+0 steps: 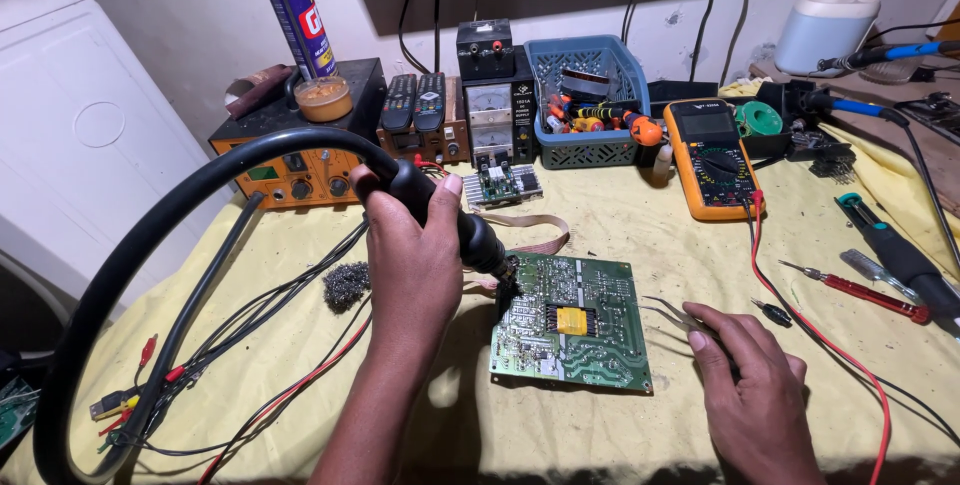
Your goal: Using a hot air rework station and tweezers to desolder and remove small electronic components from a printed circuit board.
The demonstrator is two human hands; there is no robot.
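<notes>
We see the left hand (415,265) wrapped tight around the black handle of a hot-air wand (455,220), fingers closed on it, thumb up along the grip. Its nozzle points down at the left edge of a green circuit board (572,335) that lies flat on the yellow cloth (620,225) — whether the tip touches the board we cannot tell. A thick black hose (130,245) arcs from the handle away to the left. The right hand (750,385) rests on the cloth just right of the board, fingers pinched on metal tweezers (668,311) whose points reach toward the board's right edge. Behind stand an orange rework station (295,170), a blue basket (585,100) of small tools and an orange multimeter (712,157); a red screwdriver (865,290) lies well to the right.
</notes>
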